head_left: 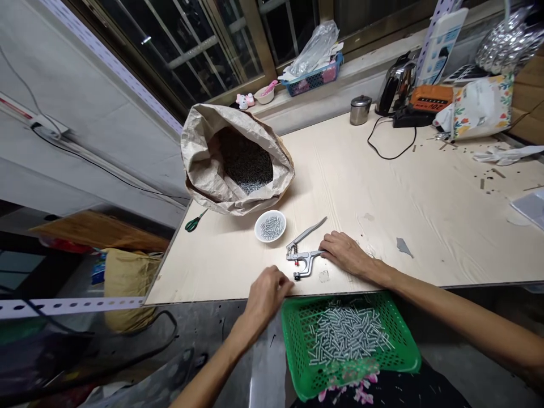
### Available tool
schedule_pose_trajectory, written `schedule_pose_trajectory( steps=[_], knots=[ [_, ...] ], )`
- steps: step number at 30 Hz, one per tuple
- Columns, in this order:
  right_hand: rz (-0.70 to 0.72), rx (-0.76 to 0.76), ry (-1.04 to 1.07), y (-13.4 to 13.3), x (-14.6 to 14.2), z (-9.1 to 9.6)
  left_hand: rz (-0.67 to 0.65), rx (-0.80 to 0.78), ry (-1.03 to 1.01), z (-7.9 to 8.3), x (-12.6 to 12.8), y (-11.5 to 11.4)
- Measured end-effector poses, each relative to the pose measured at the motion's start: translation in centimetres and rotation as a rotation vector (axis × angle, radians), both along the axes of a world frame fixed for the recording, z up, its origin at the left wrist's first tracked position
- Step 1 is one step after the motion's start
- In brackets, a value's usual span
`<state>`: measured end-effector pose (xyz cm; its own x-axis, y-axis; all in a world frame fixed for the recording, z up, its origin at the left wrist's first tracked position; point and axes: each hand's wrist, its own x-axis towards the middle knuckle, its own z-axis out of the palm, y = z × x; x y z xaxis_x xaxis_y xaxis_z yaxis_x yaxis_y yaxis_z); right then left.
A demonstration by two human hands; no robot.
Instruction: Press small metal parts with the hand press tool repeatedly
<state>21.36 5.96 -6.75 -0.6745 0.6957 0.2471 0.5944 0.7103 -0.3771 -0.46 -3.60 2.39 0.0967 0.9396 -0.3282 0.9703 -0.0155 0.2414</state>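
My right hand (345, 252) rests on the table with its fingers closed round the end of one handle of grey snap-fastener pliers (304, 258). The pliers lie with handles spread apart, and a small red piece shows in their jaw. Just left of the jaw, my left hand (267, 288) is held with thumb and fingers together at the table's front edge; anything between them is too small to make out. A white bowl (271, 226) of small metal pins stands behind the pliers. Below the edge, a green basket (293, 368) holds many short silver metal pieces.
A large paper-lined sack (198, 150) of dark and silver metal pieces stands open at the back left. Green-handled scissors (192, 224) lie beside it. A metal canister (360, 110), an electric kettle (397, 85) and a flowered packet (483, 107) stand at the back right.
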Motion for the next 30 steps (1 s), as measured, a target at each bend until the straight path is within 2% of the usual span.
schedule_pose_trajectory(
  steps=[2, 4, 7, 9, 12, 15, 20, 24, 27, 30],
  knots=[
    [-0.001, -0.011, 0.031, 0.0, 0.0, -0.4, -0.085, -0.011, -0.118, 1.0, 0.8, -0.9],
    [-0.003, -0.015, 0.056, -0.1, -0.1, -0.7, -0.102, 0.08, -0.135, 1.6, 0.9, -0.2],
    [-0.015, -0.014, 0.071, -0.2, -0.2, -1.0, 0.014, 0.317, 0.011, 1.5, -0.8, 3.5],
    [-0.02, -0.012, 0.072, -0.2, -0.3, -1.0, 0.076, 0.359, 0.121, 0.8, -2.6, 6.9],
    [-0.021, -0.003, 0.075, -0.2, -0.3, -0.9, -0.002, 0.292, 0.222, -0.6, -4.5, 11.1],
    [-0.023, 0.001, 0.076, -0.2, -0.3, -0.8, -0.146, 0.222, 0.23, -1.7, -5.0, 13.2],
    [-0.027, -0.009, 0.069, -0.1, -0.4, -0.6, -0.338, 0.163, 0.251, -2.5, -5.2, 14.0],
    [-0.019, -0.003, 0.068, -0.1, -0.7, -0.5, -0.432, 0.176, 0.297, -2.6, -5.5, 14.1],
    [-0.02, 0.005, 0.056, -0.1, -0.8, -0.4, -0.443, 0.216, 0.265, -2.6, -5.9, 13.9],
    [-0.009, 0.008, 0.06, -0.1, -0.9, -0.4, -0.359, 0.32, 0.157, -2.7, -6.6, 13.5]
  ],
)
